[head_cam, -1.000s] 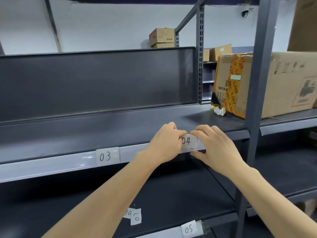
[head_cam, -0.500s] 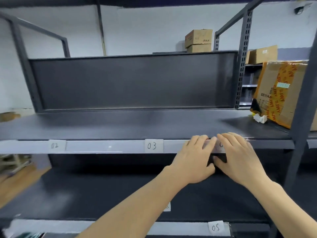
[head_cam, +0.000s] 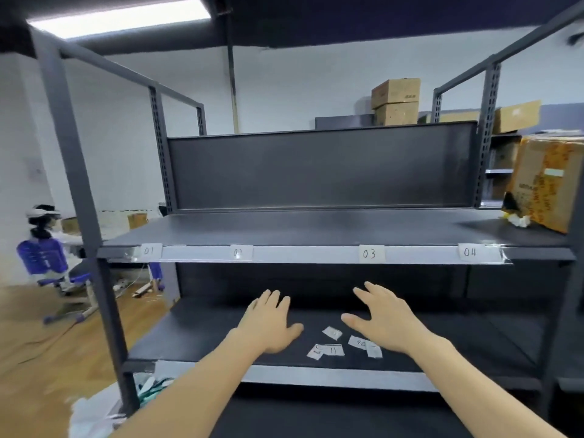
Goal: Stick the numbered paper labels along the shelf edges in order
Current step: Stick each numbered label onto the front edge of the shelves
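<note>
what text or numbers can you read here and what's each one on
"01": first label on the upper shelf edge
"03": third label, same edge
"04": fourth label, same edge
"11": loose slip on the lower shelf
Too blurred: second label, other slips, cardboard boxes

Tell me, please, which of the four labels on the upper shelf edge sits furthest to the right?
The label marked 04, nearest the taped cardboard box; 01, 02 and 03 sit to its left.
</note>
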